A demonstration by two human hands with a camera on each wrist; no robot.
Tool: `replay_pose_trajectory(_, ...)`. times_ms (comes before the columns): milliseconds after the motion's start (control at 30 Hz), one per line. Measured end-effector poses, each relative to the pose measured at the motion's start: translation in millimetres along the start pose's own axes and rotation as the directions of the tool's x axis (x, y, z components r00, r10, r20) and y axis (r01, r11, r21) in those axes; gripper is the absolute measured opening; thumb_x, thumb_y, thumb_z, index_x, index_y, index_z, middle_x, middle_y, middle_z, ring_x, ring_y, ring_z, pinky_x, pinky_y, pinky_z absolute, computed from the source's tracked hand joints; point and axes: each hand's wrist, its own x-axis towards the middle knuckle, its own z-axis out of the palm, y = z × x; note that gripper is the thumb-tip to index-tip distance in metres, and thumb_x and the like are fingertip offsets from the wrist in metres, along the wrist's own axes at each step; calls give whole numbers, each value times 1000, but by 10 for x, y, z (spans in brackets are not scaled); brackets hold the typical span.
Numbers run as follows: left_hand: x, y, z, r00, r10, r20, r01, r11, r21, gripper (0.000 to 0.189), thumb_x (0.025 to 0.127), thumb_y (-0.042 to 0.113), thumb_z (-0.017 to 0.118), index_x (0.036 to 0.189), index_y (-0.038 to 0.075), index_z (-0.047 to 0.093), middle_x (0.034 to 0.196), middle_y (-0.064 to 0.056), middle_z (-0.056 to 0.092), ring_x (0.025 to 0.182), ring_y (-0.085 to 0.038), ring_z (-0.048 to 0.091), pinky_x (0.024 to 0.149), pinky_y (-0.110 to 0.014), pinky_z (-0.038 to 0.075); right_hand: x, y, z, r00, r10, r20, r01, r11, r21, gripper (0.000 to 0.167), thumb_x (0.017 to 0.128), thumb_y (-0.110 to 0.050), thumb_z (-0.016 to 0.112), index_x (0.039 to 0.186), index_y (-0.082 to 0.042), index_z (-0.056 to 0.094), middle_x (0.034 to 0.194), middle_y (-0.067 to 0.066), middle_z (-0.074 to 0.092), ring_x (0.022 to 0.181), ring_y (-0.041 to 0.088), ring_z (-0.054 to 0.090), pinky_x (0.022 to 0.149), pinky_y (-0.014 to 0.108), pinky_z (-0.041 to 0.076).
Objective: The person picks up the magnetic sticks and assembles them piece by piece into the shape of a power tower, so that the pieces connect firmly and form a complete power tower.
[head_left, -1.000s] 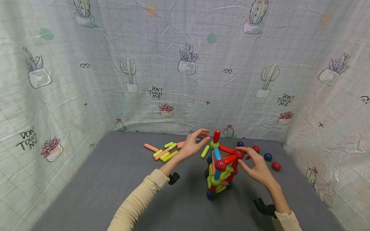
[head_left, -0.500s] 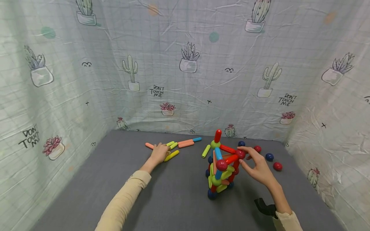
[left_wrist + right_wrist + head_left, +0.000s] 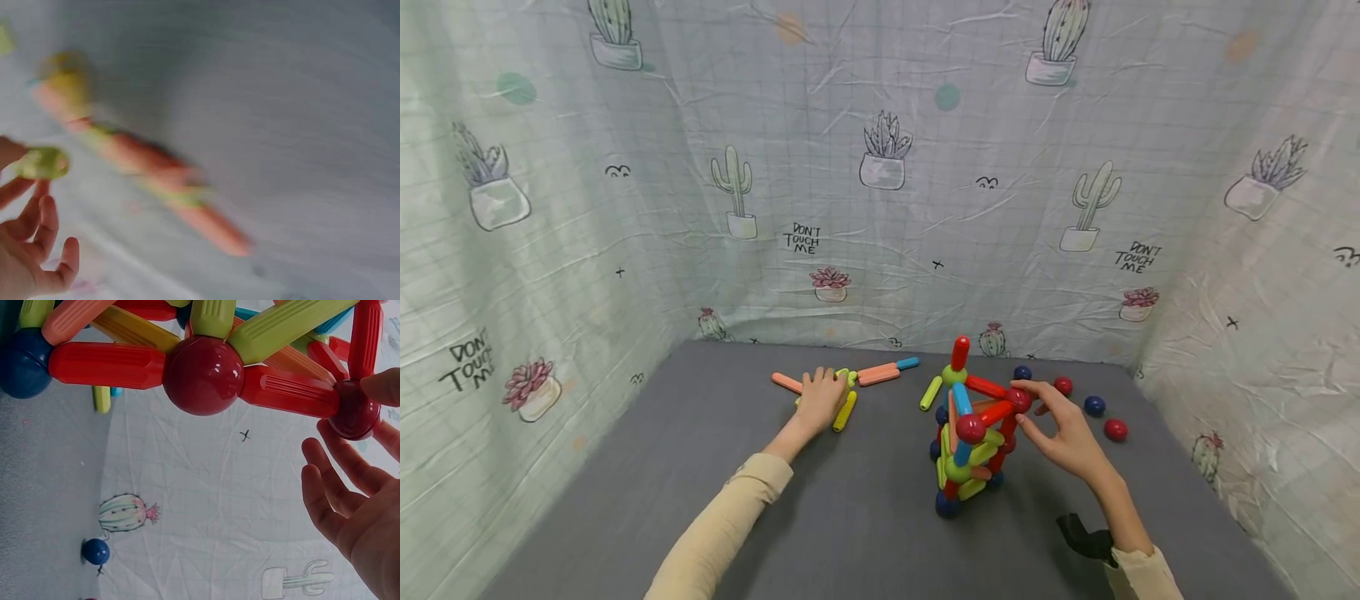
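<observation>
A tower of magnetic sticks and balls (image 3: 961, 405) stands right of the middle in the head view, with an upright red stick (image 3: 960, 353) on its green corner ball. My right hand (image 3: 1071, 437) holds the red ball (image 3: 356, 412) at its top right corner between thumb and fingers. Over the loose sticks at the left is my left hand (image 3: 822, 402), covering some of them. The left wrist view, though blurred, has that hand pinching a short yellow-green stick (image 3: 41, 163), its other fingers loosely bent.
A yellow stick (image 3: 845, 412) lies beside the left hand, with orange sticks (image 3: 878, 374) and a blue one (image 3: 908, 363) behind. One yellow-green stick (image 3: 931, 393) rests left of the tower. Loose red and blue balls (image 3: 1094, 406) are at the right. A cactus-print curtain (image 3: 880, 233) surrounds the table.
My left hand has moved from beside the tower's top to the loose sticks at the left and taken a yellow-green one. The yellow stick has turned. My right hand stays at the red ball.
</observation>
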Motion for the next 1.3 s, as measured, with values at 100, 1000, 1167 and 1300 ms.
replay_pose_trajectory(100, 87, 301, -416, 991, -33, -127, -15, 931, -365, 18, 88, 23, 55, 100, 10, 56, 87, -8, 59, 75, -22, 49, 64, -33, 31, -3, 5, 15, 1000, -2, -1, 2, 1000, 0, 49, 73, 3, 66, 119, -4, 51, 108, 5, 58, 93, 0, 47, 68, 22, 46)
replay_pose_trajectory(1000, -168, 1425, -1105, 965, 88, -247, -251, 584, -772, 28, 74, 28, 71, 93, 11, 59, 86, 1, 60, 75, -10, 52, 69, -19, 41, -10, -4, 14, 999, -10, -40, 10, 1000, -3, 53, 69, 8, 68, 118, -2, 52, 108, 10, 59, 90, 4, 49, 66, 21, 46)
replay_pose_trajectory(1167, -141, 1151, -1087, 990, 92, -106, -139, 524, -840, 26, 75, 28, 70, 94, 12, 62, 86, 0, 65, 78, -13, 57, 72, -19, 44, -57, -106, 9, 998, -53, -40, 54, 998, 32, 56, 64, 11, 69, 117, -2, 53, 107, 9, 58, 91, 6, 49, 70, 16, 43)
replay_pose_trajectory(1300, -58, 856, -1053, 997, 80, 16, -22, 446, -895, 20, 76, 21, 68, 93, 10, 64, 87, -6, 67, 78, -18, 60, 70, -24, 47, -88, -223, 67, 995, -101, -25, 102, 992, 79, 55, 65, 11, 67, 117, -3, 54, 105, 6, 58, 93, 4, 48, 73, 15, 41)
